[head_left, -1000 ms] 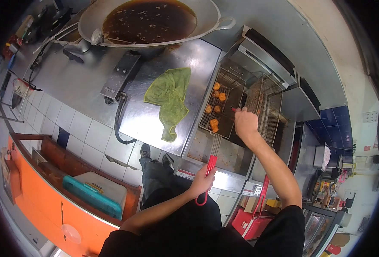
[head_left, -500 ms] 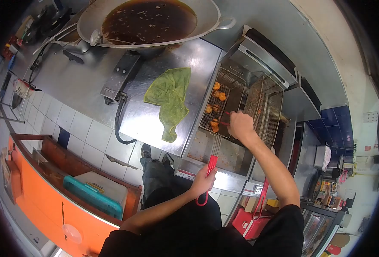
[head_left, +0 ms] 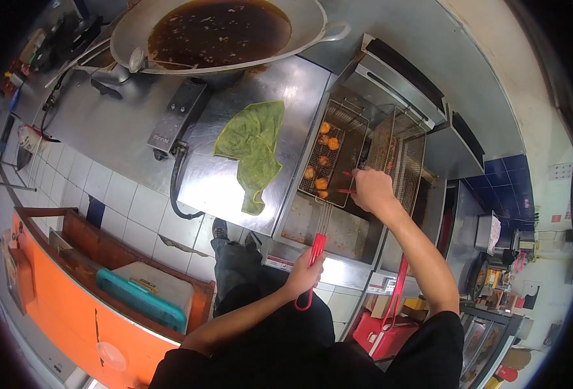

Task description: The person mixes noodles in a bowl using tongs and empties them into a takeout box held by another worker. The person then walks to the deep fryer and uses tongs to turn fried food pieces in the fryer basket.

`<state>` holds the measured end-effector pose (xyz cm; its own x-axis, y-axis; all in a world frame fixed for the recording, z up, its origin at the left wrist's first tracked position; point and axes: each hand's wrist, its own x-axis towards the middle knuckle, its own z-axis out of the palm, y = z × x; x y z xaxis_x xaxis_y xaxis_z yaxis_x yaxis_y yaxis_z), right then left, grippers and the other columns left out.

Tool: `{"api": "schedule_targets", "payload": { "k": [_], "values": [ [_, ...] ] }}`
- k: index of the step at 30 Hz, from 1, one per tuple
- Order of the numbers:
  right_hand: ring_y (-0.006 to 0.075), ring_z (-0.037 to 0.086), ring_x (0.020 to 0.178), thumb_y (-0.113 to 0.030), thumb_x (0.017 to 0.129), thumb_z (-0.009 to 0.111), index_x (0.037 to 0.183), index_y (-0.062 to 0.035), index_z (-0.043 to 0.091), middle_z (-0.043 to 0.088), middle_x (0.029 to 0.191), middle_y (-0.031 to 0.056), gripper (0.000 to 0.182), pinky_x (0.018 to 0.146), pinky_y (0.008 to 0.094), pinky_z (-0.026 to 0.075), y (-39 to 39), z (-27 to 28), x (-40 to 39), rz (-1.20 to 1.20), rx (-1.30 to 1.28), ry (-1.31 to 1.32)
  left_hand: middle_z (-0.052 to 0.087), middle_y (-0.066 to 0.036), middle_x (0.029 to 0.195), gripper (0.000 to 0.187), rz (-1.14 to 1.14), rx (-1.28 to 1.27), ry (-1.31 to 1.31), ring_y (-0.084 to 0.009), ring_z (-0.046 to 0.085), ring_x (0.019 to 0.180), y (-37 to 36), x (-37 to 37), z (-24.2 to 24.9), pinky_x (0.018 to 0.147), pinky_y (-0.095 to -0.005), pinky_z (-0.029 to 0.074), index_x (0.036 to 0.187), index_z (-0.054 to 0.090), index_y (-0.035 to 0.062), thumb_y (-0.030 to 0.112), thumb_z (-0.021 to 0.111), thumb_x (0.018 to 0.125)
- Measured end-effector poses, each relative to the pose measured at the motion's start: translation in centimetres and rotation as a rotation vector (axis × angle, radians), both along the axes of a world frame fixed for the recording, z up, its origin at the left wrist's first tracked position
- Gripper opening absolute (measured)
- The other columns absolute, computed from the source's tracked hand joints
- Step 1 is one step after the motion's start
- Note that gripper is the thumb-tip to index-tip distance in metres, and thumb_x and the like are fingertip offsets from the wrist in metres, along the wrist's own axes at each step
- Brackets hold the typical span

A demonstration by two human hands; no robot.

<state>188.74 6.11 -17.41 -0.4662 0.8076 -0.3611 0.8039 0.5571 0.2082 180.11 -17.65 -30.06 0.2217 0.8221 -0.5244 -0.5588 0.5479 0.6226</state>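
My left hand grips the red handle of a wire fry basket that hangs over the fryer vat. Several golden fried pieces lie along the basket's left side. My right hand holds red tongs whose tips point into the basket's near right part, close to the pieces. A second wire basket with its own red handle sits in the vat to the right.
A green cloth lies on the steel counter left of the fryer. A large wok of dark oil stands at the back. An orange counter with a teal tray is at the lower left.
My right hand brought the tongs from the basket's right rim down into the basket among the pieces, then drew back a little. The fried pieces have shifted. My left hand stayed on the handle.
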Motion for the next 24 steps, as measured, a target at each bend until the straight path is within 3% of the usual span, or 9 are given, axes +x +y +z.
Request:
{"api": "schedule_targets", "payload": {
  "k": [9,12,17,21,24],
  "values": [
    [0.0355,0.071,0.098,-0.024,0.076,0.079,0.103,-0.0007,0.07,0.072,0.103,0.0196,0.037,0.082,0.0437,0.058,3.1,-3.5,0.0,-0.157,-0.136,-0.052,0.044,0.003,0.063,0.015,-0.042,-0.021,0.034,-0.0063,0.041,0.045,0.1,-0.5,0.5,0.04,-0.0244,0.037,0.102,0.046,0.0114,0.025,0.052,0.105],
    [0.0355,0.072,0.093,-0.022,0.077,0.076,0.102,-0.0016,0.07,0.072,0.101,0.0188,0.033,0.079,0.0439,0.059,2.4,-2.8,0.6,-0.12,-0.102,-0.023,0.044,0.003,0.065,0.014,-0.042,-0.004,0.011,-0.0058,0.041,0.047,0.0,-0.5,0.3,0.042,-0.024,0.037,0.103,0.046,0.0124,0.024,0.052,0.105],
    [0.0308,0.072,0.078,-0.011,0.083,0.065,0.104,-0.0004,0.065,0.067,0.092,0.0147,0.023,0.064,0.0398,0.06,0.1,-4.3,1.0,0.018,0.274,0.08,0.043,0.004,0.063,0.015,-0.013,-0.023,-0.004,-0.0055,0.04,0.046,0.0,0.0,0.3,0.039,-0.024,0.035,0.101,0.046,0.0123,0.025,0.052,0.105],
    [0.0276,0.073,0.077,-0.009,0.087,0.059,0.106,0.0,0.062,0.065,0.094,0.0147,0.021,0.059,0.0365,0.059,-1.9,-6.5,1.9,0.158,0.236,0.014,0.043,0.003,0.062,0.016,-0.013,-0.039,-0.023,-0.0059,0.04,0.043,0.2,0.0,0.4,0.037,-0.0245,0.033,0.1,0.045,0.0115,0.025,0.052,0.105],
    [0.0297,0.073,0.078,-0.01,0.083,0.065,0.105,0.0003,0.062,0.065,0.094,0.0158,0.024,0.061,0.0382,0.06,-3.0,-4.9,1.9,0.088,0.175,0.029,0.044,0.003,0.063,0.017,-0.008,-0.035,-0.034,-0.0061,0.041,0.043,0.2,-0.1,0.4,0.037,-0.0245,0.033,0.1,0.045,0.0111,0.025,0.052,0.105]
  ]
}}
